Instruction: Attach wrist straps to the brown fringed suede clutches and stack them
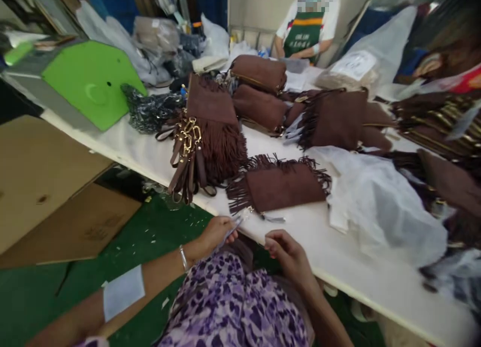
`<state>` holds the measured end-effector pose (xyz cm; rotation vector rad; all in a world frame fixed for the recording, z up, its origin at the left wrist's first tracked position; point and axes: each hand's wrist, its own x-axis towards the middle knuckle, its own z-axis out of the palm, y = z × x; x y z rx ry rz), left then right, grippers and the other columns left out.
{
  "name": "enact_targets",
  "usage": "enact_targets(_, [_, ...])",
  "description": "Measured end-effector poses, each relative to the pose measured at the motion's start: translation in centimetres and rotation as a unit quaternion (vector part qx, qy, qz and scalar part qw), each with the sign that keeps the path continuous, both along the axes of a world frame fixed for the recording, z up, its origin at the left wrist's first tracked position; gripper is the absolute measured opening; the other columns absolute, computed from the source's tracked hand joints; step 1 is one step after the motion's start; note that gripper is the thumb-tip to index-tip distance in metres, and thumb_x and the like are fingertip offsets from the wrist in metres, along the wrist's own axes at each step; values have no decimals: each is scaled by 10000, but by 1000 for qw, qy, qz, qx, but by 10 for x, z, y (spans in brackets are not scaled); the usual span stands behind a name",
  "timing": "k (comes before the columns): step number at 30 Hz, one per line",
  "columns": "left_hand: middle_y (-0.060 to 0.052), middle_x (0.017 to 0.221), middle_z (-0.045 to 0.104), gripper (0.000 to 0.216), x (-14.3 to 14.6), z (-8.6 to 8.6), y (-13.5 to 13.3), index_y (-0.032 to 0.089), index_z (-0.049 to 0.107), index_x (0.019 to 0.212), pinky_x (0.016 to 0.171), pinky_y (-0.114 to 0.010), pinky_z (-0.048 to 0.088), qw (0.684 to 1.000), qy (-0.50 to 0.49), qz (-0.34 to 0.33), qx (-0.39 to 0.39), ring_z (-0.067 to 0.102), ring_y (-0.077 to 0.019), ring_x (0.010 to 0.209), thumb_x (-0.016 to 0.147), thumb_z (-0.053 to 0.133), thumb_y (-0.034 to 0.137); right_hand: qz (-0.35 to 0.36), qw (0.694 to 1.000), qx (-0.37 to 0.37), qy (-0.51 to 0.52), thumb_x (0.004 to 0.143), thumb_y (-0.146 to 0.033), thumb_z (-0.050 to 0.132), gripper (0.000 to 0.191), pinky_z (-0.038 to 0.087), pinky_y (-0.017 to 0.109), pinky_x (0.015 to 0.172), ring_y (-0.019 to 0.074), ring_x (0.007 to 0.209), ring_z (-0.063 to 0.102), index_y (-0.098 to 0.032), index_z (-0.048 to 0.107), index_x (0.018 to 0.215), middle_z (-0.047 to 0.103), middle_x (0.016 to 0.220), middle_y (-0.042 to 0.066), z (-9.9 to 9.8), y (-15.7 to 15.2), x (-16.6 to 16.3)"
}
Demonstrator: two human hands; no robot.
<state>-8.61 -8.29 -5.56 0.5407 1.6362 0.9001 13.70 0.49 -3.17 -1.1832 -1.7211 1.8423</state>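
My left hand [221, 231] is closed around a thin, pale-wrapped strap [235, 225] at the table's front edge. The strap's upper end reaches the metal clasp [246, 212] beside a brown fringed bag [285, 186], which lies flat on the table. A short zipper pull [274, 219] sticks out from the bag's near edge. To the right, my right hand [287, 251] hovers by the table edge, fingers curled in toward the thumb and apart from the bag. Whatever its fingertips hold, if anything, is hidden.
Brown fringed bags [212, 104] with gold-clasped straps are piled behind on the white table [376, 282]. Crumpled white wrapping [379, 201] spreads at right. A green-sided machine [92, 81] stands at left above cardboard [48, 176]. A person in a green apron [306, 33] is across the table.
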Motion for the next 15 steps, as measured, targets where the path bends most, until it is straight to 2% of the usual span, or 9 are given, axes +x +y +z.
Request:
enact_targets(2, [-42, 616, 623, 333, 0, -6, 4, 131, 627, 697, 511, -220, 386, 1000, 12, -15, 13, 547, -128, 526, 829, 511, 415, 36, 999, -30, 10, 852, -471, 600, 290, 428, 238, 613, 132, 638, 531, -190, 599, 926, 621, 736, -5, -16, -10, -28])
enact_targets(5, [-33, 581, 610, 369, 0, -12, 7, 135, 625, 692, 503, -229, 384, 999, 20, -32, 27, 542, -137, 511, 833, 488, 447, 58, 998, -17, -1, 861, -430, 586, 249, 425, 239, 626, 136, 655, 542, -189, 608, 921, 627, 747, -7, -30, -12, -54])
enact_targets(9, [-25, 573, 611, 400, -3, -17, 7, 142, 621, 681, 499, -237, 389, 998, 19, -45, 44, 550, -149, 511, 835, 485, 486, 61, 998, 15, -26, 863, -379, 572, 198, 416, 240, 614, 140, 657, 544, -193, 631, 894, 643, 749, -5, -28, -9, -70])
enact_targets(15, [-4, 571, 587, 405, -14, -21, -9, 153, 607, 697, 497, -236, 363, 997, 20, -53, 44, 538, -148, 520, 856, 470, 499, 102, 995, 5, -17, 863, -324, 549, 168, 446, 253, 637, 153, 686, 600, -202, 649, 921, 682, 770, -3, -27, -14, -91])
